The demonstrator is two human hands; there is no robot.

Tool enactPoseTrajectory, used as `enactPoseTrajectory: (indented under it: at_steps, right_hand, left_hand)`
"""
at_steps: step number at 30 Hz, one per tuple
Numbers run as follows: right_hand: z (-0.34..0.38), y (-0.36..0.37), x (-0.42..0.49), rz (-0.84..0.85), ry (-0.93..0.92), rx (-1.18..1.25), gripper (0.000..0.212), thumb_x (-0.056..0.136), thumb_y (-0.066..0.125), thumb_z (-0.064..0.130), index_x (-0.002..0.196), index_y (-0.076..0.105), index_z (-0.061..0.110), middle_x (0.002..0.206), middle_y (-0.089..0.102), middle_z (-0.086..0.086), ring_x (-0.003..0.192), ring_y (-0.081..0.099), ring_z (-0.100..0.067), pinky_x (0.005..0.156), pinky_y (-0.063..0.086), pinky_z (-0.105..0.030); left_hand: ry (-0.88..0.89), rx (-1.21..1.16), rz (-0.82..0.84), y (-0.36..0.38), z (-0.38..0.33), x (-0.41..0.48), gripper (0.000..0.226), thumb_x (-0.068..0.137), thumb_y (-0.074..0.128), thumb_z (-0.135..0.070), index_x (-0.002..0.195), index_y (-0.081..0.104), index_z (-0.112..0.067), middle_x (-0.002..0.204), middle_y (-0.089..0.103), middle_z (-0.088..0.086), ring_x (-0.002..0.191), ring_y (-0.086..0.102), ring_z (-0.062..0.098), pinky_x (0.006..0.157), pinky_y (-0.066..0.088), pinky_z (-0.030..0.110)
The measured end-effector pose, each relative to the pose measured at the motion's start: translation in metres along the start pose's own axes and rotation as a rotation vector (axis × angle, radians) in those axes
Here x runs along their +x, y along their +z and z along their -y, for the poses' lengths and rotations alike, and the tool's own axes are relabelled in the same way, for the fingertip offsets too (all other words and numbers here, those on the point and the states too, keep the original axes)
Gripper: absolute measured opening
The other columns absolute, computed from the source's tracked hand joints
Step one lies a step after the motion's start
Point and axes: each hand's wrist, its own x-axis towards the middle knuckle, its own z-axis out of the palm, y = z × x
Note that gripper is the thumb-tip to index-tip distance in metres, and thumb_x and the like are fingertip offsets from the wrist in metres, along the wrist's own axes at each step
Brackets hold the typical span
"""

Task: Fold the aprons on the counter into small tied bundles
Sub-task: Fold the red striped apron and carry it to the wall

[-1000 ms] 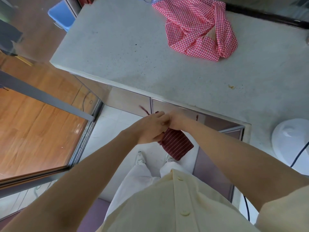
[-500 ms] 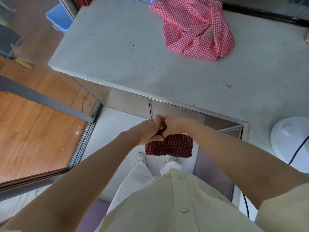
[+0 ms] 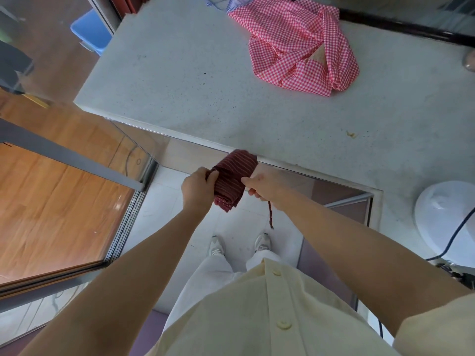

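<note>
A dark red striped apron (image 3: 232,179), folded into a small roll, is held in the air just in front of the counter's front edge. My left hand (image 3: 196,188) grips its left side. My right hand (image 3: 262,185) pinches its right side, and a thin tie string (image 3: 270,217) hangs down below that hand. A red-and-white checked apron (image 3: 300,44) lies loosely crumpled on the grey counter (image 3: 192,80) at the far right.
A round white appliance (image 3: 447,219) with a dark cable stands at the counter's right edge. A bit of blue-striped cloth (image 3: 231,3) shows at the far edge. A glass panel and wooden floor lie to the left; a blue bin (image 3: 90,34) stands beyond.
The roll has swung from lying crosswise below my joined hands to pointing up toward the counter edge. My hands have come apart to either side, and the string now hangs free.
</note>
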Motion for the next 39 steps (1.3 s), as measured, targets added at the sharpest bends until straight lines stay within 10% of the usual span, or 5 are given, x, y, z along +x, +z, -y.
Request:
enactPoseTrajectory:
  at_steps: [5,14,26,33,39]
  right_hand:
    - [-0.004,-0.004,0.005,0.223,0.160,0.549,0.026,0.088,0.070,0.037,0.087,0.057,0.015,0.069,0.049,0.002,0.047,0.038,-0.007,0.036,0.022,-0.018]
    - [-0.007,-0.039,-0.002,0.278,0.009,0.179,0.033,0.088,0.069,0.019,0.120,0.064,0.016,0.110,0.073,-0.006,0.102,0.069,-0.024,0.092,0.054,-0.041]
    - [-0.002,-0.081,-0.001,0.443,-0.173,0.155,0.028,0.091,0.065,0.009,0.116,0.063,0.019,0.100,0.070,0.009,0.086,0.065,0.000,0.074,0.045,-0.017]
    - [0.045,-0.094,0.043,-0.358,-0.989,-0.572,0.028,0.075,0.073,0.001,0.100,0.065,0.010,0.098,0.056,-0.011,0.095,0.052,-0.025,0.075,0.053,-0.043]
    - [0.098,-0.114,0.089,-0.482,-1.223,-0.991,0.048,0.065,0.076,0.000,0.104,0.051,0.016,0.091,0.051,-0.011,0.082,0.050,-0.024,0.057,0.050,-0.034]
  left_hand:
    - [0.001,-0.246,0.010,0.005,-0.010,-0.009,0.030,0.100,0.048,-0.033,0.103,0.064,-0.008,0.078,0.063,0.001,0.071,0.060,0.017,0.064,0.051,0.031]
    - [0.616,0.187,0.213,-0.021,-0.019,0.006,0.018,0.098,0.056,-0.021,0.091,0.068,-0.010,0.078,0.060,-0.004,0.077,0.048,0.016,0.064,0.030,0.022]
    - [0.179,-0.288,0.430,-0.008,-0.039,0.014,0.028,0.101,0.046,-0.010,0.117,0.069,-0.011,0.106,0.069,-0.003,0.099,0.063,0.019,0.089,0.046,0.028]
    - [0.699,0.101,-0.060,-0.020,-0.053,0.069,0.012,0.085,0.066,0.002,0.090,0.074,-0.005,0.075,0.064,0.010,0.072,0.054,0.028,0.063,0.040,0.031]
    - [0.957,0.306,-0.039,-0.031,-0.069,0.151,0.015,0.082,0.071,0.001,0.094,0.070,-0.007,0.075,0.061,0.009,0.071,0.052,0.028,0.058,0.047,0.036]
